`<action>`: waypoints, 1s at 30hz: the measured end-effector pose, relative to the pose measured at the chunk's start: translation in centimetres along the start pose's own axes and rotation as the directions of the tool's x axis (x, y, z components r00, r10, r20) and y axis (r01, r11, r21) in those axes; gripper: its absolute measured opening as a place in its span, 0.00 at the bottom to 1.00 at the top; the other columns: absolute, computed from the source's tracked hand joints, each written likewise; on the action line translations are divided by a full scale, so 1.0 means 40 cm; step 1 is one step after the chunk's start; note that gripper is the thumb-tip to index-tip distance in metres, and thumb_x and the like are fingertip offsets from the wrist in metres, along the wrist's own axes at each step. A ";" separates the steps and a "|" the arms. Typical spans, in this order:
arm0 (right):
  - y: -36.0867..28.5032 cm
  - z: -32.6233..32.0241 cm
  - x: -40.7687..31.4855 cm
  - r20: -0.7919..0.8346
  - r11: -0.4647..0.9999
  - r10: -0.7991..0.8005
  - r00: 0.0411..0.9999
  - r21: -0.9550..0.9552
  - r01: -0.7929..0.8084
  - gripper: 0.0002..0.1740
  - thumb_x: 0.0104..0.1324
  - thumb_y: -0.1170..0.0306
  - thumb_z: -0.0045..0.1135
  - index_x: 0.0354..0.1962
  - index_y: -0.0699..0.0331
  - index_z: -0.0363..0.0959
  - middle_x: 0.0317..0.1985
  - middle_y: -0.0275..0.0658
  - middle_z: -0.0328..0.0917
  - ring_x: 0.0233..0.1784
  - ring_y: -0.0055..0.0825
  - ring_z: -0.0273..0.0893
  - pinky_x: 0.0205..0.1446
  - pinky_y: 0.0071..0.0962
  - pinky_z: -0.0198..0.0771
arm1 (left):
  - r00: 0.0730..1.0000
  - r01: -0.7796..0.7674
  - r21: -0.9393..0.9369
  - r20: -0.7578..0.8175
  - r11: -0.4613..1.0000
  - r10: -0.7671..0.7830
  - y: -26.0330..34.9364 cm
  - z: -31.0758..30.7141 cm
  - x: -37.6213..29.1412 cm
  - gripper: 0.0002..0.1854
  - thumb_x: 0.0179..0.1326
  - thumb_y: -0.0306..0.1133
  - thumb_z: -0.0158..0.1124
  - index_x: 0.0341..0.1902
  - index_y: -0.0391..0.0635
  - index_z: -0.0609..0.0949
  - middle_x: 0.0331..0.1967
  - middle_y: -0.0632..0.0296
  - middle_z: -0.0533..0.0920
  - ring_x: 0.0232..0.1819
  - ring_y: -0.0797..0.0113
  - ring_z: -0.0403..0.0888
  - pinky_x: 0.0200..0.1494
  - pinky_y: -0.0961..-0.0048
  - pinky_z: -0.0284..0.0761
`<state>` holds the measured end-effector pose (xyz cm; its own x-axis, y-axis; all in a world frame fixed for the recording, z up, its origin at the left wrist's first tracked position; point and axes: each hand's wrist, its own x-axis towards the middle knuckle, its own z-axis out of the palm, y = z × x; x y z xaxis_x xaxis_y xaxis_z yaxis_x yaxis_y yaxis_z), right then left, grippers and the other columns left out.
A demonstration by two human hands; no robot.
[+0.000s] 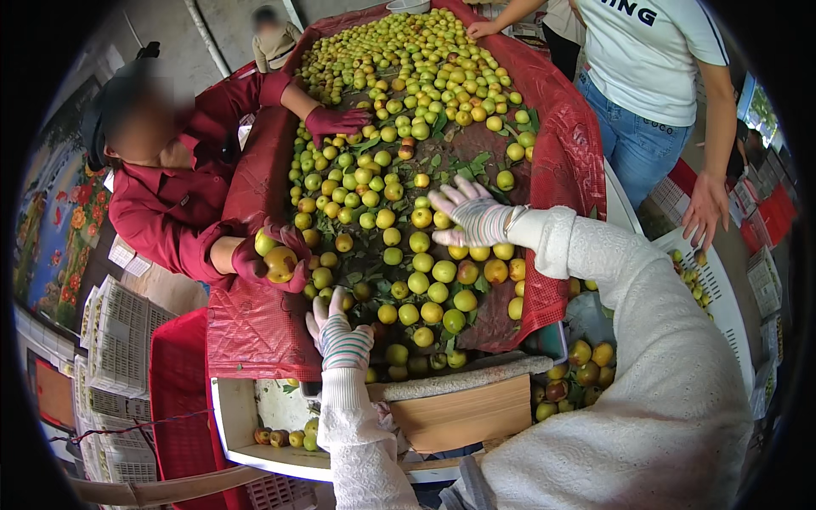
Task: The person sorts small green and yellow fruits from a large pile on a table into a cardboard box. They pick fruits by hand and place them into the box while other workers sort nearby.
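Observation:
My left hand [339, 336], in a striped knit glove, is spread at the near left edge of the sorting table, beside some green-yellow fruits [396, 354]; it holds nothing. Over the right side of the table my right hand [473, 213], gloved alike, reaches with fingers apart above several round fruits [421, 217], and nothing is gripped in it. Many more yellow-green fruits [408, 51], some with brown patches, lie with loose leaves across the table, densest at the far end. Red plastic sheeting [264, 338] covers the table's raised sides.
At the left, a co-worker in red gloves [271, 255] holds fruits in one hand. Another person in jeans [631, 121] stands at the right. Near me are a cardboard piece [462, 411], a white tray [274, 449] with fruits, and a bin of fruits [590, 319]. White crates [121, 338] are stacked left.

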<state>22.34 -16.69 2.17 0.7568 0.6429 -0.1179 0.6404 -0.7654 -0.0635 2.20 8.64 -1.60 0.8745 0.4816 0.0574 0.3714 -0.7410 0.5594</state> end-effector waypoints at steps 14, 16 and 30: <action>0.255 -0.138 0.103 -0.122 0.877 0.378 0.918 -0.272 -0.397 0.47 0.66 0.33 0.27 0.71 0.58 0.50 0.75 0.52 0.43 0.79 0.49 0.37 0.78 0.47 0.32 | 0.965 0.241 -0.446 0.019 0.862 -0.260 -0.032 0.001 0.003 0.46 0.40 0.19 0.68 0.69 0.58 0.67 0.76 0.58 0.47 0.74 0.60 0.49 0.70 0.74 0.58; 0.333 -0.138 0.096 -0.081 0.740 0.623 0.778 -0.261 -0.620 0.47 0.66 0.33 0.30 0.69 0.60 0.55 0.74 0.53 0.44 0.78 0.50 0.39 0.76 0.47 0.36 | 0.993 0.099 -0.062 0.075 0.993 -0.095 0.002 0.003 -0.014 0.46 0.40 0.20 0.69 0.68 0.56 0.67 0.74 0.54 0.52 0.75 0.58 0.48 0.71 0.72 0.56; 0.287 -0.221 -0.029 0.037 0.987 0.090 0.995 0.129 -0.094 0.34 0.73 0.44 0.34 0.60 0.63 0.66 0.57 0.48 0.74 0.61 0.44 0.70 0.65 0.36 0.62 | 0.996 0.038 -0.224 -0.064 0.974 -0.054 0.012 -0.004 -0.014 0.46 0.38 0.14 0.62 0.68 0.54 0.68 0.71 0.50 0.60 0.72 0.52 0.55 0.71 0.67 0.58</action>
<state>29.96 -26.01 10.33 0.8061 0.5698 -0.1601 0.5437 -0.8198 -0.1799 1.85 8.09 -1.22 0.8313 0.5500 0.0800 0.3254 -0.5984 0.7321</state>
